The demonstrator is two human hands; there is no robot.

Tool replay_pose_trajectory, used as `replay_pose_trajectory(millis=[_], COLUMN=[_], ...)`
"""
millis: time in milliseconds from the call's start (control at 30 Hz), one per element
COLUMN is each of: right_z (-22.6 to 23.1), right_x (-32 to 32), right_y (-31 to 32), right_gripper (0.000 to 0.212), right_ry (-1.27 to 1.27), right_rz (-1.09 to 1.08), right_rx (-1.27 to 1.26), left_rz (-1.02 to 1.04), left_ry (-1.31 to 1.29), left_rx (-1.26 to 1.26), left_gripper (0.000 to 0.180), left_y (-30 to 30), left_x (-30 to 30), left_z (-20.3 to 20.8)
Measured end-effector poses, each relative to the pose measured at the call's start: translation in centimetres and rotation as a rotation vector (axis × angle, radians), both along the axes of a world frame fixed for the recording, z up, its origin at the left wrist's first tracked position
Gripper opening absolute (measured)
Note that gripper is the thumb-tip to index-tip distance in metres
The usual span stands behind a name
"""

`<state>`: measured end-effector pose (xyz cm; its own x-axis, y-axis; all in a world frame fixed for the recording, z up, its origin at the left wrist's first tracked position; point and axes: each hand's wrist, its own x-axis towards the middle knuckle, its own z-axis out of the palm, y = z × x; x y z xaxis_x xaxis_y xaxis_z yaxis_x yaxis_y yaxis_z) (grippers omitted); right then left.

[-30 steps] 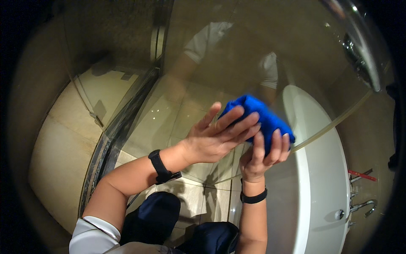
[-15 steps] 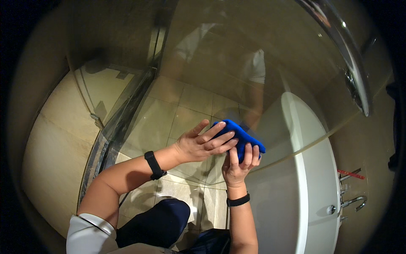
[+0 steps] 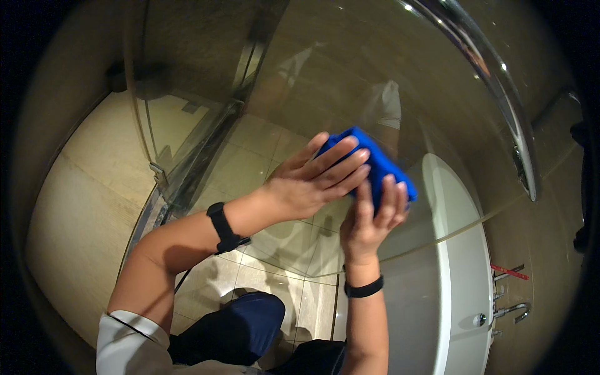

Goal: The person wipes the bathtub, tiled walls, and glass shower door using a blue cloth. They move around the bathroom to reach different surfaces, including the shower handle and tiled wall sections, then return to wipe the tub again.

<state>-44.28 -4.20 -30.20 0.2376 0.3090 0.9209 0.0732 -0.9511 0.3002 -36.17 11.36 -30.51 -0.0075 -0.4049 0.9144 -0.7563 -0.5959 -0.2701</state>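
A folded blue cloth [image 3: 389,169] is pressed against a clear glass panel [image 3: 350,81] in front of me. My left hand [image 3: 315,178] lies on the cloth's left part with its fingers stretched out and its thumb apart. Bent fingers of my right hand [image 3: 372,219] grip the lower right part of the cloth. Slight motion blur softens the right fingertips. Each wrist carries a black band. Pale sleeves and arms are mirrored in the glass above the cloth.
To the right stands a white bathtub [image 3: 445,275] with a chrome faucet [image 3: 515,309] and a red strip [image 3: 509,271]. A curved chrome bar [image 3: 494,62] arches at the upper right. At left, a metal hinge [image 3: 159,172] joins the glass near the dark frame. Beige tiles [image 3: 269,262] cover the floor.
Both hands and the blue cloth have slid upward and a little to the right over the glass. The view has shifted slightly.
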Motion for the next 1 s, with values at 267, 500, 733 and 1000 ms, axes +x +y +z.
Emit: replay_pose_trajectory(millis=[267,500,733,1000], right_z=[-3.1,5.5,-2.4,-0.1], right_x=[-0.3,2.3,1.9,2.6], right_y=[0.4,1.7,3.8,5.7], right_gripper=[0.034,0.028,0.03,0.032], right_ry=[0.048,-0.087,0.05,0.071], right_rz=[0.016,0.114,0.051,0.055], right_rx=[-0.135,-0.001,-0.11,-0.116], left_rz=[0.072,-0.088,0.007,0.096], left_ry=[-0.108,0.048,0.009,0.002], left_rx=[0.061,-0.112,-0.037,-0.048], left_gripper=[0.055,0.055,0.052,0.049], left_y=[3.0,2.6,5.6,7.6], left_x=[1.0,2.2,1.9,2.7], left_z=[-3.7,4.9,-3.3,-2.0])
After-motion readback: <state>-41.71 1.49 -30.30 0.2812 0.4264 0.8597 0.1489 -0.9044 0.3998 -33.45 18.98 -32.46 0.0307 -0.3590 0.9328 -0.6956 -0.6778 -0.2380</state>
